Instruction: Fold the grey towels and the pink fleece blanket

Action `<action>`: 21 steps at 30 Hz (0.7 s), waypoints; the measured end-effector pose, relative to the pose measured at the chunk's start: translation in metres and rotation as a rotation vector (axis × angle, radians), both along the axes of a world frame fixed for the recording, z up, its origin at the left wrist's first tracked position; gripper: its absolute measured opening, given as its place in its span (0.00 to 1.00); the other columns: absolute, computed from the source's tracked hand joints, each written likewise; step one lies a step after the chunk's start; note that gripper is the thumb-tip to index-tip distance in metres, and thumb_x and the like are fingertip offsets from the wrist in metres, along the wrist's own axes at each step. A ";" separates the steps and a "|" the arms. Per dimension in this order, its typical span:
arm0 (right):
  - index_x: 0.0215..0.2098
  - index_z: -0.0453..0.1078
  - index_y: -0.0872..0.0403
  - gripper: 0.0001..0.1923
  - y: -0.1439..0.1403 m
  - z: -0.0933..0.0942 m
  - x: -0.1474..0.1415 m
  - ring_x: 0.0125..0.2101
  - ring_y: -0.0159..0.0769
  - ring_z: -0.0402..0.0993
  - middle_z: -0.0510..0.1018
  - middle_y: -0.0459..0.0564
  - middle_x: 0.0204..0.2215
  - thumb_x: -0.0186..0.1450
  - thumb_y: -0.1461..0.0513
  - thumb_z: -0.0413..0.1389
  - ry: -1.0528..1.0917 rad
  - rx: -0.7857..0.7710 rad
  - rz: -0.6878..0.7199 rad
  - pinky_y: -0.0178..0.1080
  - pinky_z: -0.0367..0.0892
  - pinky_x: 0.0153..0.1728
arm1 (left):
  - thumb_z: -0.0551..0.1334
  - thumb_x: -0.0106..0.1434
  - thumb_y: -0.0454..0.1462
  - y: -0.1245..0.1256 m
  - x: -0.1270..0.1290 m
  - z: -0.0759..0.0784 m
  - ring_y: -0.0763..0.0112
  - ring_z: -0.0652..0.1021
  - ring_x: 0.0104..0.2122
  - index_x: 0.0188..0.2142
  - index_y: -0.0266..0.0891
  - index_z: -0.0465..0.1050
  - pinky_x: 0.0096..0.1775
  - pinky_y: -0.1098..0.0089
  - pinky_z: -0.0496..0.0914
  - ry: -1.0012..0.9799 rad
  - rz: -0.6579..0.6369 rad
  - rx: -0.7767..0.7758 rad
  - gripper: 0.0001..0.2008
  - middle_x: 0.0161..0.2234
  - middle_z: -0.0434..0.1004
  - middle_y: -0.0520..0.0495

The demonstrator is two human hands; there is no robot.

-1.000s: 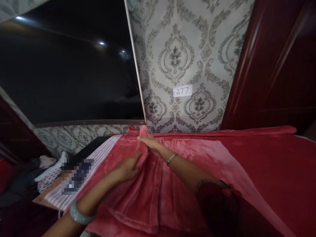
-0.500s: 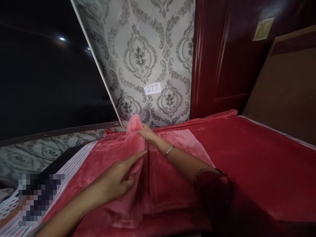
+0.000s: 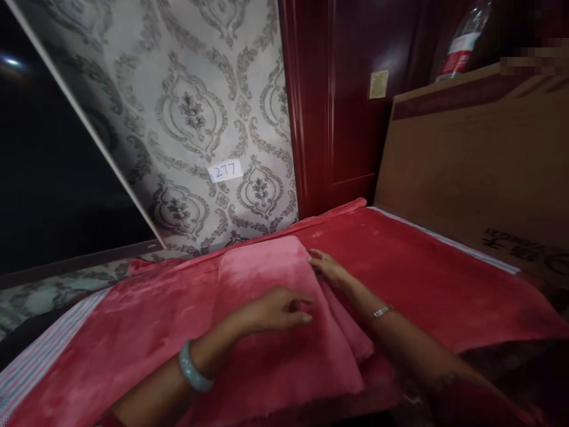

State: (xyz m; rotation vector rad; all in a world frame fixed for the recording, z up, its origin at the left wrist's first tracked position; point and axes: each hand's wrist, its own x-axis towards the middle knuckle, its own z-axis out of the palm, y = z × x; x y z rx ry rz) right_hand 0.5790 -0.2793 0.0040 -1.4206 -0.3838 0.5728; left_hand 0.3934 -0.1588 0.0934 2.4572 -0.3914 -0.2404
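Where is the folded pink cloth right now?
Head view, centre: the folded pink cloth lies on the red blanket, under the left hand, with the right hand at its far-right corner.

Red blanket (image 3: 427,267) over bed, folded cloth (image 3: 275,332) atop

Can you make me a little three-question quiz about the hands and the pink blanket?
1. True or false: the left hand lies flat on the folded pink blanket.
2. What does the right hand touch?
A. the plastic bottle
B. the blanket's far right edge
C. the paper label
3. Fill the gap: the label on the wallpaper reads ___.

Key:
1. True.
2. B.
3. 277.
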 end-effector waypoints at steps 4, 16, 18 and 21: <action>0.66 0.59 0.53 0.45 -0.021 -0.013 -0.026 0.47 0.45 0.76 0.78 0.56 0.51 0.55 0.52 0.68 -0.041 0.147 0.109 0.43 0.74 0.45 | 0.58 0.64 0.41 0.043 0.047 0.000 0.61 0.79 0.40 0.51 0.37 0.77 0.45 0.63 0.72 -0.188 0.313 0.061 0.19 0.44 0.83 0.42; 0.75 0.37 0.48 0.59 -0.096 -0.031 -0.122 0.69 0.50 0.50 0.47 0.59 0.72 0.58 0.39 0.62 -0.135 0.188 0.325 0.54 0.51 0.67 | 0.61 0.56 0.43 0.102 0.202 -0.027 0.57 0.79 0.41 0.35 0.39 0.78 0.46 0.64 0.71 -0.092 0.424 0.112 0.13 0.38 0.83 0.45; 0.75 0.38 0.48 0.58 -0.100 -0.033 -0.126 0.69 0.50 0.50 0.49 0.58 0.72 0.58 0.40 0.63 -0.114 0.147 0.323 0.53 0.51 0.67 | 0.63 0.54 0.43 0.104 0.213 -0.033 0.59 0.78 0.37 0.31 0.39 0.77 0.41 0.65 0.71 -0.060 0.412 0.089 0.11 0.34 0.82 0.46; 0.74 0.42 0.46 0.55 -0.105 -0.035 -0.129 0.70 0.50 0.46 0.47 0.53 0.73 0.58 0.47 0.65 -0.181 0.007 0.290 0.52 0.51 0.67 | 0.66 0.50 0.43 0.107 0.221 -0.037 0.61 0.76 0.33 0.28 0.39 0.76 0.36 0.66 0.70 -0.038 0.429 0.047 0.10 0.28 0.79 0.48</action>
